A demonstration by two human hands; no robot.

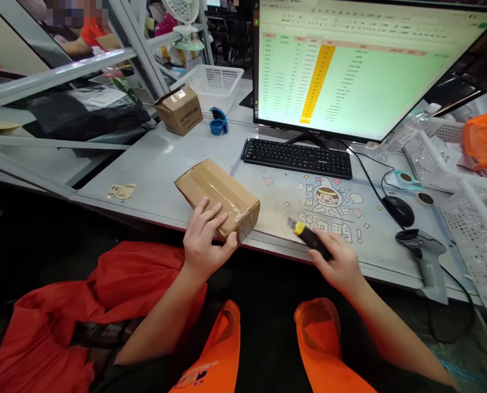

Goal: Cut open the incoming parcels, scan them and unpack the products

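Observation:
A brown cardboard box point(222, 191), sealed with clear tape, sits at the front edge of the desk. My left hand point(206, 237) grips its near side, fingers laid over the top and thumb at the near right corner. To the right of the box, my right hand point(339, 256) is closed around a black and yellow box cutter point(312, 239). Its tip points up and left toward the box, with a gap between them. Some of the cutter's handle is hidden by my fingers.
Behind are a keyboard point(298, 158) and a monitor point(361, 71). A smaller carton point(180, 111), a blue tape ring point(218, 123) and a white basket point(214, 84) stand back left. At right lie a mouse point(398, 210), a barcode scanner point(425, 262) and white baskets point(472, 234).

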